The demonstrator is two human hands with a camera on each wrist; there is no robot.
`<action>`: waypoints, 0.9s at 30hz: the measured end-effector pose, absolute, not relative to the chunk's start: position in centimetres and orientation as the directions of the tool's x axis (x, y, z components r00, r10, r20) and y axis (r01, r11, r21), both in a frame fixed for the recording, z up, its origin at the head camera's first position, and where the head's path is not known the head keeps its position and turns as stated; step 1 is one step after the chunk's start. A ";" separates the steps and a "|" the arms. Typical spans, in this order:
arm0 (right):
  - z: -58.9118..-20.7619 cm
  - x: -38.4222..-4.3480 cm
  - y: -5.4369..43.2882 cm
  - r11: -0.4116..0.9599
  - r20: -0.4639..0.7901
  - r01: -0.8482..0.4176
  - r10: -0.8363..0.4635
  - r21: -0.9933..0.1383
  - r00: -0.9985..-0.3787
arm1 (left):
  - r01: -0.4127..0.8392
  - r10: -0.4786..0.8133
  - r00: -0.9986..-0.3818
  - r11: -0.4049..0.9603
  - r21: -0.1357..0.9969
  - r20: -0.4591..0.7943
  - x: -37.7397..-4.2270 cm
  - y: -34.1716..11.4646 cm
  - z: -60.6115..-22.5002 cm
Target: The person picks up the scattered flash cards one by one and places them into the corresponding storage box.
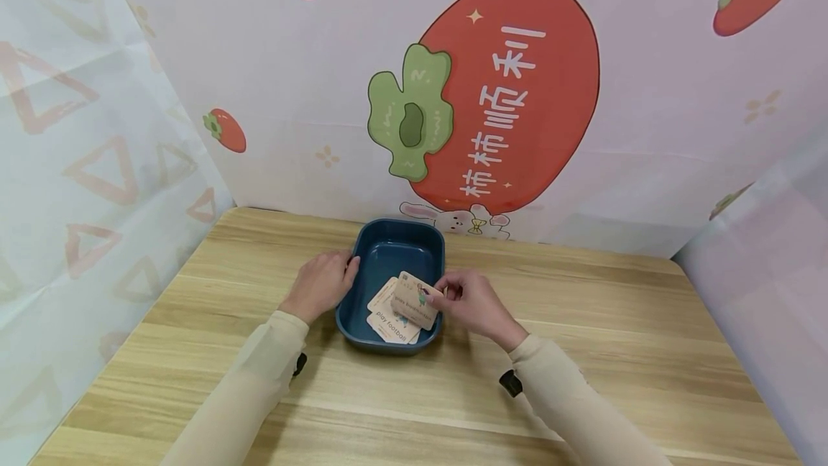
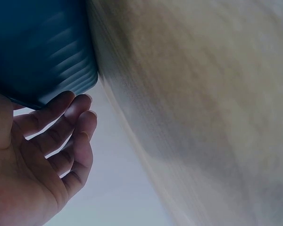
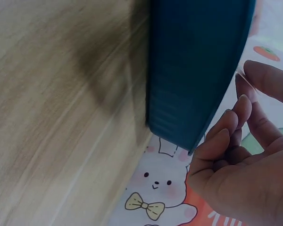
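Note:
A dark blue plastic bin [image 1: 390, 259] stands on the table with several printed cards [image 1: 387, 330] in its near end, one reading "play football". At the bin's left side my left hand [image 1: 320, 286] holds the rim, thumb over the edge and fingers against the outer wall [image 2: 42, 52]. My right hand [image 1: 475, 305] pinches a card [image 1: 414, 302] with a small figure on it between thumb and index finger, over the pile at the bin's right rim. Edge-on, that card shows as a thin strip between the fingertips in the right wrist view.
The wood-grain table [image 1: 582, 351] runs back to a wall cloth [image 1: 291, 78] printed with persimmons and a rabbit. Side cloths stand at left and right. Both forearms, in pale sleeves [image 1: 249, 380], reach in from the near edge.

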State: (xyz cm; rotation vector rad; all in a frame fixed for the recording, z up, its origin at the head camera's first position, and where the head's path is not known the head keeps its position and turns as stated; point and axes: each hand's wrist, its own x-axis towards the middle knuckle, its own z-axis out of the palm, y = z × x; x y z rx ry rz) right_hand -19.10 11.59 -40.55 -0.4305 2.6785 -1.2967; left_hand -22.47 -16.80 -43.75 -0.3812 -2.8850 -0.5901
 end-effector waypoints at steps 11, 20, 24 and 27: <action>-41.0 -19.1 11.3 0.650 -0.003 -0.201 -0.299 -0.733 -0.954 | 0.284 0.213 -0.951 0.888 0.362 0.222 -22.5 -16.8 -43.8; -41.0 -19.3 10.8 0.691 0.016 -0.217 -0.286 -0.689 -0.958 | 0.284 0.212 -0.951 0.886 0.366 0.225 -22.5 -16.8 -43.9; -41.1 -19.4 10.6 0.706 0.016 -0.215 -0.277 -0.675 -0.961 | 0.288 0.213 -0.949 0.887 0.362 0.234 -22.5 -16.8 -43.9; -41.1 -19.5 10.5 0.713 0.010 -0.206 -0.269 -0.670 -0.963 | 0.288 0.211 -0.948 0.888 0.359 0.236 -22.5 -16.8 -43.9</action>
